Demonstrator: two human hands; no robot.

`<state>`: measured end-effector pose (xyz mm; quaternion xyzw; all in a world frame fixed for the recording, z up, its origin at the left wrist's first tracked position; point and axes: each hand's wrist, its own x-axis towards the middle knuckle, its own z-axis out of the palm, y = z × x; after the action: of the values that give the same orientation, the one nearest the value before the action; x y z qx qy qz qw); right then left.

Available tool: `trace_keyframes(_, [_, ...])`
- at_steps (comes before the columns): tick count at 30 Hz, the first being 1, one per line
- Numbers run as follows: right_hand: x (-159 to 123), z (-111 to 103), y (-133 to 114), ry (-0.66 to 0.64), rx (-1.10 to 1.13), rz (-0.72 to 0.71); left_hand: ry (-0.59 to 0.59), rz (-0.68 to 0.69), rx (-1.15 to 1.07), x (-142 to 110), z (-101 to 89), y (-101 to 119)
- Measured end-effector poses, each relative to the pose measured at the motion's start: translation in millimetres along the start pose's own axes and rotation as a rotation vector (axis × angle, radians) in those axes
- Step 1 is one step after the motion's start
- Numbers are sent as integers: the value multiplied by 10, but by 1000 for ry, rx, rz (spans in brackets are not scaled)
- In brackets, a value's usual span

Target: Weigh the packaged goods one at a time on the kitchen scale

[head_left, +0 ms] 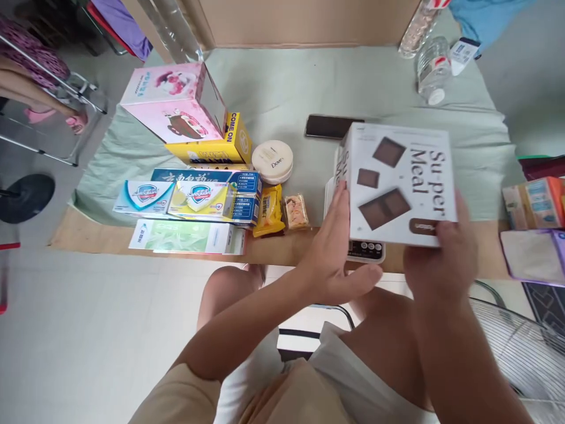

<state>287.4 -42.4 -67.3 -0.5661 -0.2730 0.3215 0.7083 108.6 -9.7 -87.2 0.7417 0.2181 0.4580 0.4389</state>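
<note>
A white Super Meal box (401,176) with pictures of brown squares is held tilted above a white device with a black button panel (366,252), probably a kitchen scale, which it mostly covers. My right hand (444,265) grips the box at its lower right corner, thumb on the front face. Against the box's left side lies my left hand (331,241), fingers stretched out and thumb pointing away. Left of that hand are a small wrapped snack (296,212), a yellow packet (269,211) and a round Dove tub (272,161).
Soap boxes (200,199), a blue carton (247,184) and a green-white box (176,237) lie at left. Behind them, a pink box (176,103) rests on a yellow box (241,138). A phone (331,126) and plastic bottles (435,68) are farther back. A person's legs (44,94) show at upper left.
</note>
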Motion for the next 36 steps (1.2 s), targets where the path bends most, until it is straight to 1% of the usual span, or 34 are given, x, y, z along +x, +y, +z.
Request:
trace_keyframes(1, [-55, 42, 93, -12, -6, -10, 9, -20, -10, -83, -42, -55])
trace_keyframes(3, [-113, 60, 266, -3, -53, 20, 1, -51, -40, -192, -88, -123])
trace_keyframes(5, [-101, 11, 406, -13, -90, 56, -9, -97, -69, -242, -118, -168])
trace_keyframes(7, [-40, -63, 506, -35, -64, 43, 8, -136, -77, -257, -146, -217])
trace_keyframes(9, [39, -122, 573, 1, -5, -20, 99, -131, -77, -250, -159, -278])
trace_keyframes(12, [149, -151, 630, 120, 68, -96, 280, -111, -104, -207, -119, -375])
trace_keyframes(13, [177, -149, 639, 154, 80, -105, 317, -121, -122, -187, -93, -399])
trace_keyframes(15, [216, -143, 646, 184, 96, -105, 343, -149, -157, -146, -39, -424])
trace_keyframes(19, [231, -142, 636, 171, 47, -141, 312, -225, -196, -102, 14, -400])
trace_keyframes(22, [210, -111, 601, 170, 45, -124, 298, -356, -195, -100, 2, -377])
trace_keyframes(25, [181, -48, 541, 110, 81, -75, 297, -480, -226, -90, -28, -371])
trace_keyframes(27, [165, -19, 512, 35, 79, -42, 280, -520, -271, -68, -52, -361])
trace_keyframes(30, [144, -20, 518, -66, 10, -25, 228, -514, -375, -19, -79, -321])
trace_keyframes(32, [130, -34, 535, -117, -27, -37, 192, -499, -403, 12, -80, -280])
trace_keyframes(34, [106, -38, 528, -136, -34, -46, 162, -469, -406, 34, -75, -238])
trace_keyframes(36, [68, -22, 471, -100, -28, -64, 135, -415, -416, 39, -83, -201])
